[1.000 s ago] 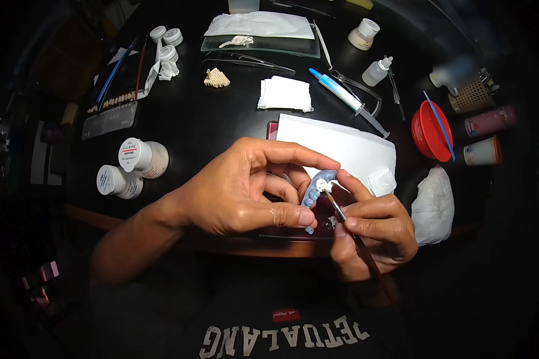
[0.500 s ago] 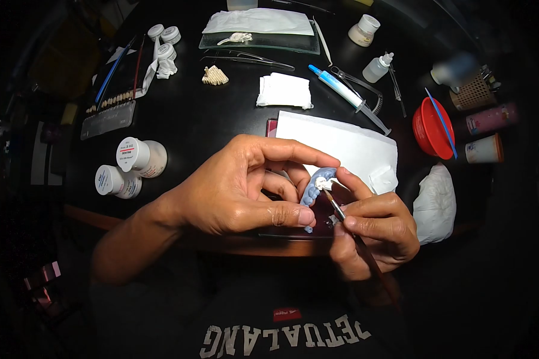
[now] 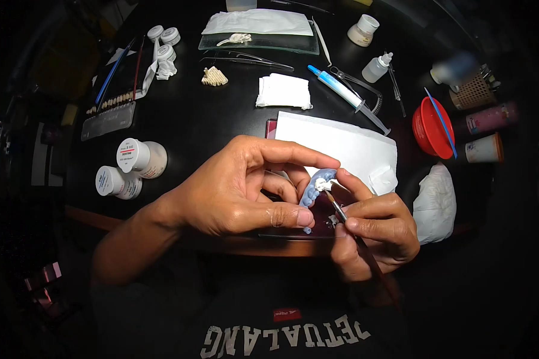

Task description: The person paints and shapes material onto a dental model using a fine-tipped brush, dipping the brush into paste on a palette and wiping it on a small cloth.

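Note:
My left hand (image 3: 245,191) grips a blue-grey dental model (image 3: 309,195) between thumb and index finger. White material (image 3: 323,184) sits on the upper part of the model. In my right hand (image 3: 380,230) is a thin dark-red brush (image 3: 365,248), its tip touching or very close to the white material. The right index finger rests near the model's upper end. Beneath the hands lies a dark red plate (image 3: 271,128), partly covered by white paper (image 3: 335,140).
Two white-lidded jars (image 3: 133,154) stand at the left. Further back are a glass slab (image 3: 260,43), tweezers (image 3: 248,58), folded tissue (image 3: 283,91) and a blue-tipped syringe (image 3: 341,90). A red bowl (image 3: 428,127) and crumpled white tissue (image 3: 434,203) are at the right.
The brush tip has shifted very slightly against the white material. Both hands keep nearly the same place and grip.

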